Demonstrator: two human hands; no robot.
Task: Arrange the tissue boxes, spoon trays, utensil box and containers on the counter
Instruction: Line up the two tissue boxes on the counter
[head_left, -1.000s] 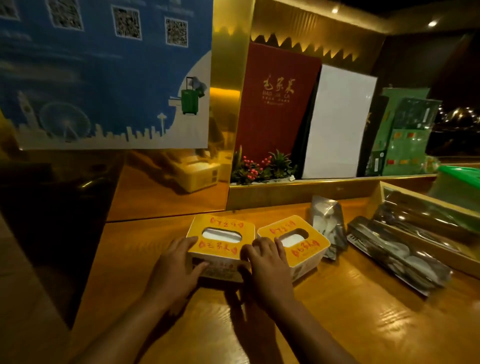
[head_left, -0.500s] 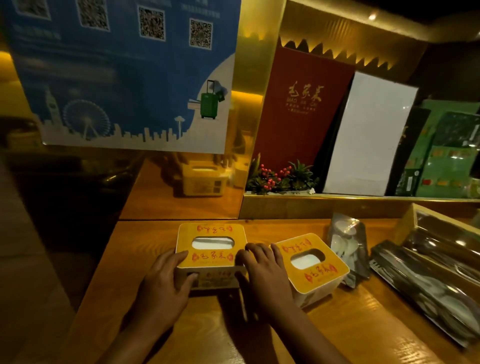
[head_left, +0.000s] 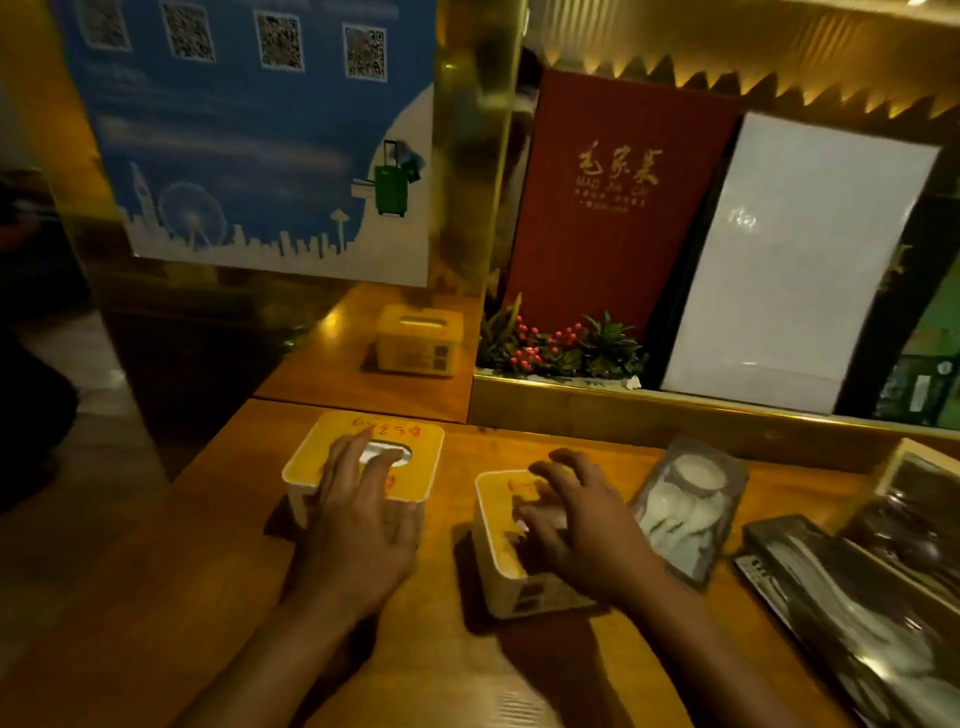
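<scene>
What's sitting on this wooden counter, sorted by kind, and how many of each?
Yellow tissue boxes: 2, the left box under the left hand and the right box under the right hand
Clear pack of white dishes: 1
Wrapped spoon trays: at least 2
Total: at least 5

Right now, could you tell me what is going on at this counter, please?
A person is arranging two yellow-topped square tissue boxes on the wooden counter. The left hand rests flat on the left tissue box; the right hand lies spread over the right tissue box. The boxes stand apart. To the right lie a clear packet of white spoons and long wrapped utensil trays, untouched.
</scene>
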